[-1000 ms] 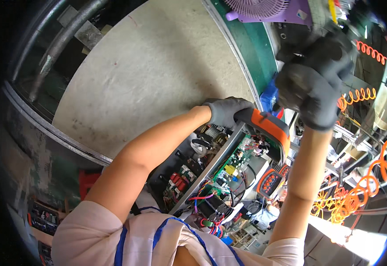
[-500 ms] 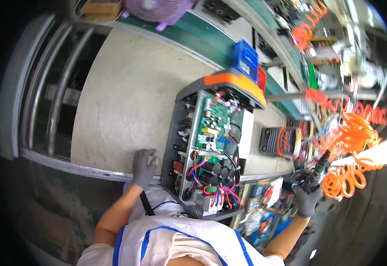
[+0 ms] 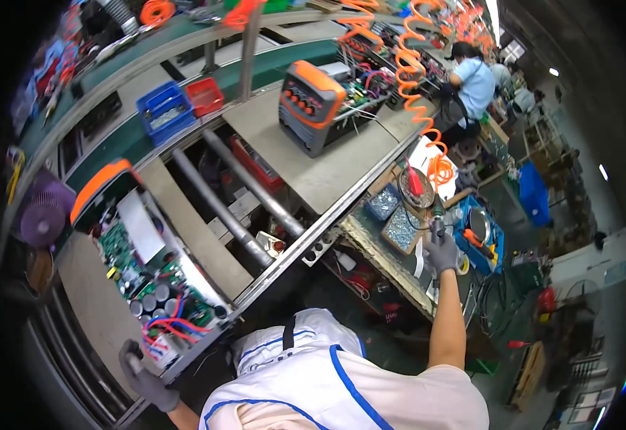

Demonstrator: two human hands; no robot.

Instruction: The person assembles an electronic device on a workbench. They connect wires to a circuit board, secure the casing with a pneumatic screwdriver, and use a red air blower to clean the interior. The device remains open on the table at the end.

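Observation:
My left hand (image 3: 147, 378), in a grey glove, is beside the lower end of an open electrical unit (image 3: 137, 251); its fingers are loosely bent and apart, and no object shows in them. The unit has an orange-edged casing, a green circuit board (image 3: 117, 247), round capacitors and red and blue wires (image 3: 173, 326). Stretched out over the side bench, my gloved right hand (image 3: 442, 252) is closed around a slim dark power screwdriver (image 3: 437, 223). Just above the tool hangs an orange coiled hose (image 3: 438, 170). Two trays of small metal screws (image 3: 402, 231) lie beside that hand.
A second orange-and-grey unit (image 3: 309, 107) stands farther along the roller line, past bare metal rollers (image 3: 220, 208). Blue (image 3: 164, 111) and red bins (image 3: 204, 95) sit behind. A blue basket (image 3: 498, 251) holds tools on the side bench. A co-worker (image 3: 474, 86) is at the far right.
My view has swung to the right, so the unit now appears at the left. My right hand, still holding the screwdriver, is now over the side bench; my left hand remains near the unit.

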